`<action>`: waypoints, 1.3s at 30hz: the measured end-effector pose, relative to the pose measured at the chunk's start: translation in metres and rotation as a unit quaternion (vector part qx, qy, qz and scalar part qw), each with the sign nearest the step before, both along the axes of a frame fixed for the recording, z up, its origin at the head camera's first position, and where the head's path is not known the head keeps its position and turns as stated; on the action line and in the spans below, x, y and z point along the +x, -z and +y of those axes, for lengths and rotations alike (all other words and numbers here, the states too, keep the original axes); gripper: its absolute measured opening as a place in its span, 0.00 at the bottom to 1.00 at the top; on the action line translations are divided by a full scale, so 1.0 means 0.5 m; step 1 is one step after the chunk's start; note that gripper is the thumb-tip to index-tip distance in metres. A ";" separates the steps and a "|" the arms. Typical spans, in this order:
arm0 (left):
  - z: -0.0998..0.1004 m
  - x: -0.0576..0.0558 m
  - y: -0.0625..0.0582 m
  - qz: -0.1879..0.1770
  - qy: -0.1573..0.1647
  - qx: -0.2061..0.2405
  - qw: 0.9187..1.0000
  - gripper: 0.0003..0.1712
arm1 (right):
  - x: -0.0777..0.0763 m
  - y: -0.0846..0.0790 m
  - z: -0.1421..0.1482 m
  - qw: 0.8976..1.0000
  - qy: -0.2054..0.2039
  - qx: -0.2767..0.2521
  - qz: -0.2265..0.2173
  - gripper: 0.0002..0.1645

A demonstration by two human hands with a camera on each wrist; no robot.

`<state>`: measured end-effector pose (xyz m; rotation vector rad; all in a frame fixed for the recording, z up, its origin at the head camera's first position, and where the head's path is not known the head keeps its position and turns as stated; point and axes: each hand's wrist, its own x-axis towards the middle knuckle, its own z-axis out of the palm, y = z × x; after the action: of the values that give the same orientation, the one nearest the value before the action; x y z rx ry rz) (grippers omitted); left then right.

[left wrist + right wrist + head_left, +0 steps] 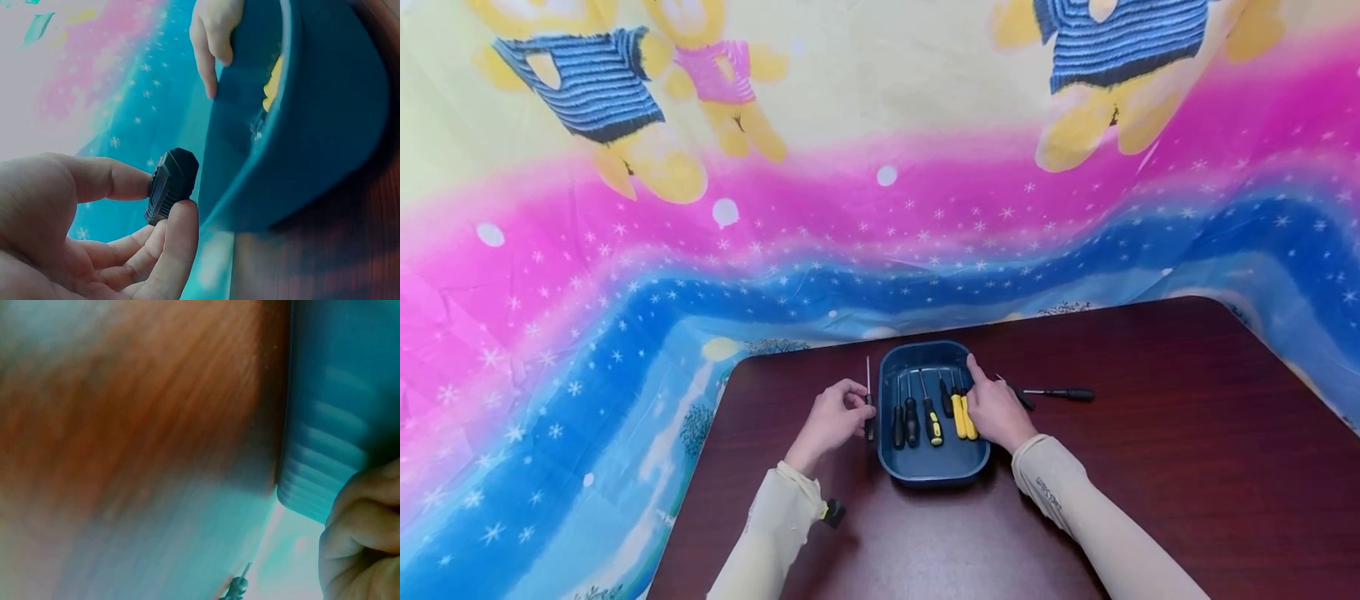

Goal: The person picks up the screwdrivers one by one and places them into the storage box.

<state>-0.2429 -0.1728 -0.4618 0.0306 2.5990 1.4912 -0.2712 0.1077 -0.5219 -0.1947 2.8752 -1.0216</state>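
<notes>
My left hand [835, 419] pinches the black handle of a screwdriver [870, 427] between thumb and fingers, just left of a dark blue tray [936, 479]. Its thin shaft points up and away from me. In the left wrist view the handle's end [174, 181] faces the camera. My right hand [998, 414] grips the tray's right side, fingers curled against the outer wall in the right wrist view. Several screwdrivers lie side by side in the tray: black-handled ones [912, 423], a black-and-yellow one [933, 423] and yellow-handled ones [960, 419], partly covered by the right hand.
Right of the tray, a black-handled screwdriver [1070, 394] lies on the dark red wooden table [1180, 442]. Another dark-handled tool [1025, 399] lies beside it, partly behind the right hand. A printed cloth [850, 217] with bears hangs behind the table.
</notes>
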 end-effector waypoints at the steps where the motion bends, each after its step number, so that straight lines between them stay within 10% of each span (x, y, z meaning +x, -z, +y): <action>1: 0.004 -0.002 -0.002 -0.001 0.004 0.004 1.000 0.17 | 0.000 -0.001 0.000 1.000 0.001 -0.002 0.000 0.40; 39: 0.181 -0.048 0.011 -0.053 0.081 -0.041 0.994 0.15 | -0.004 -0.002 -0.003 1.000 0.011 0.004 -0.019 0.41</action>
<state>-0.2670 -0.0824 -0.4672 0.1474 2.5044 1.2954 -0.2734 0.1060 -0.5208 -0.1412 2.8536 -1.0069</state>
